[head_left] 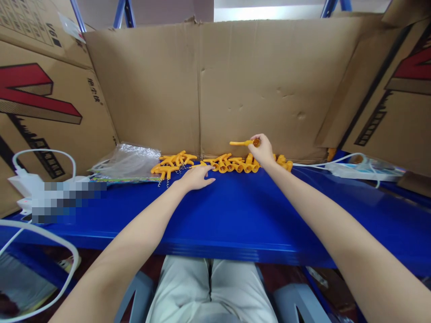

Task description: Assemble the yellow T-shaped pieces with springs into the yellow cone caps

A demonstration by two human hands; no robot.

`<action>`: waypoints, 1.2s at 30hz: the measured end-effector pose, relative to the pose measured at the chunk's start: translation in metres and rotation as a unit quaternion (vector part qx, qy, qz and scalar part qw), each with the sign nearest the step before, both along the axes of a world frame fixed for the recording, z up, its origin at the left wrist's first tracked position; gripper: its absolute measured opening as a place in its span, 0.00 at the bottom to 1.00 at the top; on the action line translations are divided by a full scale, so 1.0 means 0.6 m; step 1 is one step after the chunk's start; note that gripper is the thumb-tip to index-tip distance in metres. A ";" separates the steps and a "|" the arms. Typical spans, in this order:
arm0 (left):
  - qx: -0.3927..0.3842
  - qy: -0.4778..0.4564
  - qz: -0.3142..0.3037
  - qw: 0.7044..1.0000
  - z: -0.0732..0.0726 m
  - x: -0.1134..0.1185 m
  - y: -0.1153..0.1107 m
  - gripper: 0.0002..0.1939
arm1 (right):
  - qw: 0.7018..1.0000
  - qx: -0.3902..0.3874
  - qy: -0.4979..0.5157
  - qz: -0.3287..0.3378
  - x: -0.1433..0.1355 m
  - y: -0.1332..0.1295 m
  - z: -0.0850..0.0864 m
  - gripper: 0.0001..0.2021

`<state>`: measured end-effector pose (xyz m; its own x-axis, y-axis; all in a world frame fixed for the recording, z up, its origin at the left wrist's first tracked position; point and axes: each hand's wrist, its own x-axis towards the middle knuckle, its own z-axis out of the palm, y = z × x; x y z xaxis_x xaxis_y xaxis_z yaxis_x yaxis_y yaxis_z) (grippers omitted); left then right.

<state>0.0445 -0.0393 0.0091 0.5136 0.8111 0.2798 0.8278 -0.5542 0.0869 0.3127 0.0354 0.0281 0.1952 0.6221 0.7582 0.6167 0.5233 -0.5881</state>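
In the head view my right hand (pixel 263 150) is raised over the row, its fingers closed on an orange plastic corkscrew part (pixel 240 143). A slim stem points left from it, and a round hollow end shows at my fingers. My left hand (pixel 197 178) lies low over the shelf, thumb and fingers apart, at the left end of a row of orange hollow sleeves (pixel 239 168). Whether its fingertips touch the nearest sleeve I cannot tell. Left of that hand lies a pile of orange corkscrew handles (pixel 168 169) with metal spirals.
Behind the blue shelf (pixel 229 211) stands a cardboard panel (pixel 252 85). Clear plastic bags (pixel 133 159) lie at the left, near a white charger (pixel 28 186) with cables. Another white cable (pixel 336 160) runs along the right. Large printed boxes (pixel 43 112) flank both sides.
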 end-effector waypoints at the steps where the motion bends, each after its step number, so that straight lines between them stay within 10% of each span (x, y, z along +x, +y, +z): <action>1: -0.002 -0.001 -0.001 1.000 0.000 0.000 0.000 0.26 | 1.000 -0.006 -0.021 -0.013 -0.001 0.003 -0.006 0.08; 14: -0.017 0.009 -0.007 1.000 0.002 0.004 0.000 0.23 | 0.966 -0.134 -0.200 -0.096 -0.022 0.004 -0.088 0.10; 36: -0.035 0.012 -0.015 0.999 0.002 0.007 0.000 0.20 | 0.872 -0.311 -0.373 -0.058 -0.038 -0.032 -0.053 0.35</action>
